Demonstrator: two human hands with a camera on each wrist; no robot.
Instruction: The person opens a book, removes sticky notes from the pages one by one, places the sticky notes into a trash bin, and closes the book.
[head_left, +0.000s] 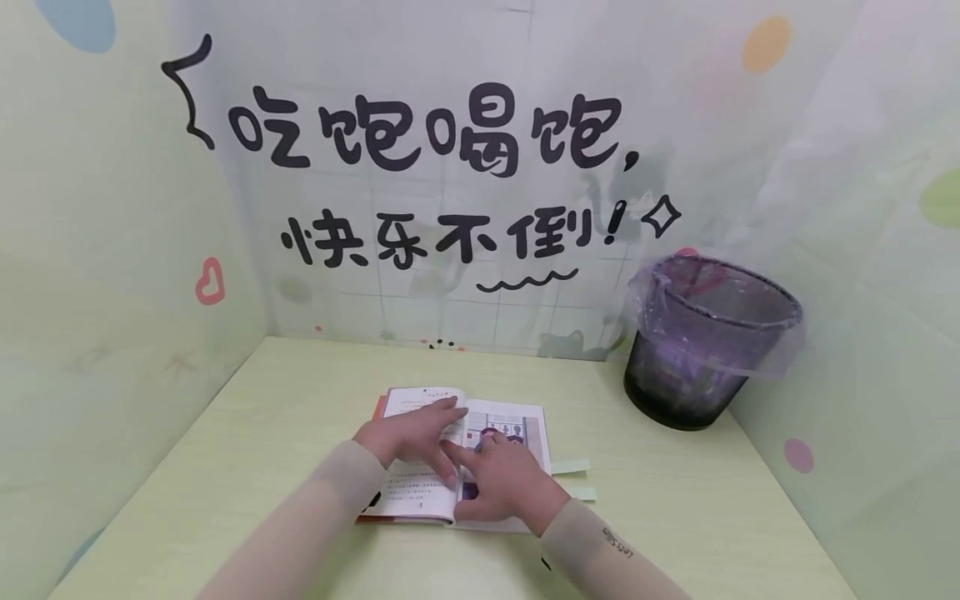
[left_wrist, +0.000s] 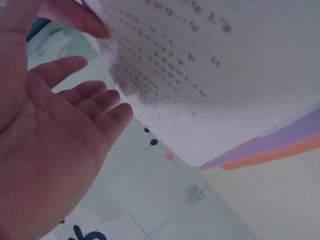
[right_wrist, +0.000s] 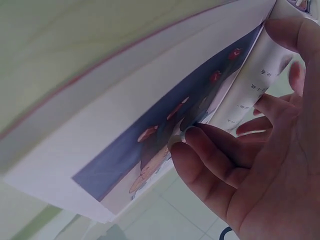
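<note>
An open book (head_left: 408, 492) lies on the pale yellow table, with printed text on its left page and a coloured picture on its right page (head_left: 534, 429). My left hand (head_left: 412, 437) lies across the left page, fingers extended toward the spine and thumb pointing down the page. On the right page rests my right hand (head_left: 502, 479), its fingers slightly bent and fingertips (right_wrist: 182, 160) at the picture. Both hands meet near the spine in the head view. Neither hand grips anything. Two pale green tabs (head_left: 572, 467) stick out from the book's right edge.
A black waste bin (head_left: 667, 379) lined with a translucent purple bag (head_left: 738, 354) stands at the table's back right. Behind the table (head_left: 300, 400) hangs a pale sheet with large black lettering (head_left: 487, 133). Similar patterned sheets enclose the left and right sides.
</note>
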